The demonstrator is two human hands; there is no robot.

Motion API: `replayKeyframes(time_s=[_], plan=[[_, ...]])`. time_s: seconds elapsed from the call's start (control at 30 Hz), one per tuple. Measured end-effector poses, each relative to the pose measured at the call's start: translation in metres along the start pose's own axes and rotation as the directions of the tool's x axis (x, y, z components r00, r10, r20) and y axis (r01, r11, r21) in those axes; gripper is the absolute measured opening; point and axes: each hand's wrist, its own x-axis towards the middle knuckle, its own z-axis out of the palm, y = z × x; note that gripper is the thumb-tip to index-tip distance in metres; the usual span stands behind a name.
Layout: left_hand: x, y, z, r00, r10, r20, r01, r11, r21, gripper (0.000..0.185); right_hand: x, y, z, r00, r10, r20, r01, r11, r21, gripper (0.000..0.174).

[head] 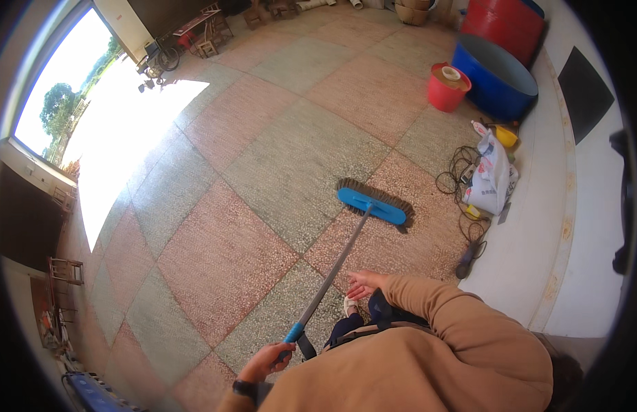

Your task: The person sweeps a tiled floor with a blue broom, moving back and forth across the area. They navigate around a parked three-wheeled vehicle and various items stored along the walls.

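My left hand (271, 359) is closed around the grip at the end of a long-handled floor brush (376, 206). The brush has a grey pole, a blue head and dark bristles; its head rests on the terrazzo floor (231, 257) of pink and grey-green squares. A small dark bit lies at the right end of the bristles. My right hand (360, 285) is off the pole, beside my hip, with its fingers apart and nothing held. Below it one light shoe (351, 304) shows.
Along the right wall stand a white sack (491, 180), black cables (455, 165), a red bucket (447, 92), a large blue tub (496, 77) and a red tub (504, 26). A wheelchair (164, 57), a table (199, 21) and wooden chairs stand farther off, near a bright doorway.
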Motion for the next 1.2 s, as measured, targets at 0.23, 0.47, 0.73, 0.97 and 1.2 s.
replayKeyframes(time_s=[0.23, 0.47, 0.73, 0.97, 1.2], plan=[[-0.008, 0.018, 0.021, 0.986, 0.003, -0.164, 0.010, 0.997, 0.079, 0.017, 0.039, -0.024, 0.094, 0.993, -0.066, -0.094, 0.075, 0.993, 0.095, 0.028], [0.020, 0.137, 0.057, 0.992, -0.046, -0.116, 0.046, 0.999, 0.000, 0.028, 0.037, -0.120, 0.025, 0.976, -0.180, -0.126, 0.204, 0.956, 0.212, 0.025], [0.137, 0.372, 0.199, 0.998, 0.019, 0.053, -0.043, 0.868, 0.494, 0.045, 0.032, -0.308, -0.156, 0.803, -0.351, -0.481, 0.536, 0.778, 0.328, 0.026], [0.270, 0.548, 0.354, 0.934, 0.049, 0.354, -0.167, 0.936, 0.311, 0.036, -0.018, -0.427, -0.308, 0.653, -0.575, -0.492, 0.709, 0.692, 0.133, 0.021], [0.321, 0.590, 0.416, 0.897, 0.081, 0.435, -0.179, 0.965, 0.189, 0.027, -0.060, -0.450, -0.341, 0.695, -0.501, -0.515, 0.715, 0.549, 0.432, 0.029]])
